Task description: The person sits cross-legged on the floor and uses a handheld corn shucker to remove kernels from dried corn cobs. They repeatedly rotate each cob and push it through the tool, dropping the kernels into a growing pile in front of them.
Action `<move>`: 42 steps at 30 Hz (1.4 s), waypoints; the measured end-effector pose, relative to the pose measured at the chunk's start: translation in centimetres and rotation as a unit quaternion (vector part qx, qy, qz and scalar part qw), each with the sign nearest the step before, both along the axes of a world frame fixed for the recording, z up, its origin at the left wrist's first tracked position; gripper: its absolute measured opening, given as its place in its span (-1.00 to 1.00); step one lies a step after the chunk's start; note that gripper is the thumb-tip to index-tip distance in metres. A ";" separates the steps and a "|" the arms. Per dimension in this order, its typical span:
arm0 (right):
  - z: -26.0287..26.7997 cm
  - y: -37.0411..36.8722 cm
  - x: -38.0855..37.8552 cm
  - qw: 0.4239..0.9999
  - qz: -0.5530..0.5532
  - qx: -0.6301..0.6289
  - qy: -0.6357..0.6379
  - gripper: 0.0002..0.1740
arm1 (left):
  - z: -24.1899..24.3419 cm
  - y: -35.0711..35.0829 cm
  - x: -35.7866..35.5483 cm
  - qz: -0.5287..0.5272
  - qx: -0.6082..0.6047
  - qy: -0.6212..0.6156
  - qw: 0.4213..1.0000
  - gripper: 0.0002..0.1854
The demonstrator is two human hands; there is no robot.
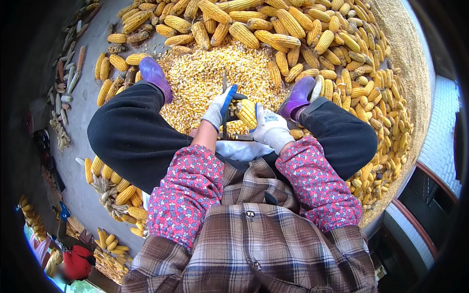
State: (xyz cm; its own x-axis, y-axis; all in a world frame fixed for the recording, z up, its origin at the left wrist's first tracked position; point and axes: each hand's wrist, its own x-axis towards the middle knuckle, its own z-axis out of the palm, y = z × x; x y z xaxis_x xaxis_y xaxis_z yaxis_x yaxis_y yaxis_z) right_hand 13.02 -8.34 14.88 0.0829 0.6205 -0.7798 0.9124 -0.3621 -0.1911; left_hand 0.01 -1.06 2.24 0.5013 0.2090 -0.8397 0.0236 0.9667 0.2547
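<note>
An ear of yellow corn, partly stripped at its far end, points away from me and is gripped by my right hand in a white knit glove. My left hand, in a white glove with a blue palm, is edge-on against a dark tool; its fingers are mostly hidden, so their grip is unclear. Past it runs a narrow upright bar, between my knees. Loose corn kernels lie heaped beneath both hands. Pale cloth covers part of my lap.
Unshelled ears are piled ahead and to the right, with more ears at my left. My purple boots flank the kernels. Bare cobs line the far left floor. A person in red is at the lower left.
</note>
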 end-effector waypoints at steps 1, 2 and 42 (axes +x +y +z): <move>-0.3 -0.1 -0.3 1.000 0.013 -0.009 -0.012 -0.08 | 0.0 -0.1 -0.1 -0.012 -0.016 -0.010 1.000 -0.50; -0.6 -0.1 -1.1 0.999 0.026 -0.017 -0.025 -0.08 | -0.2 -0.2 -0.3 -0.025 -0.033 -0.021 0.999 -0.53; -1.6 0.4 -2.3 0.998 0.052 -0.017 0.002 -0.04 | -3.5 -0.3 -0.2 -0.047 0.167 0.184 0.968 -0.61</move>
State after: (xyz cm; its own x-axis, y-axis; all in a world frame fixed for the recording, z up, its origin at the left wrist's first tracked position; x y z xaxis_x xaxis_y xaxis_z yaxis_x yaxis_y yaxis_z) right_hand 10.75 -7.92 13.26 0.0163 0.5991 -0.8005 0.9447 -0.2715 -0.1840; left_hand -0.20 -1.39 -1.28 0.2109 0.4673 -0.8586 0.2550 0.8216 0.5098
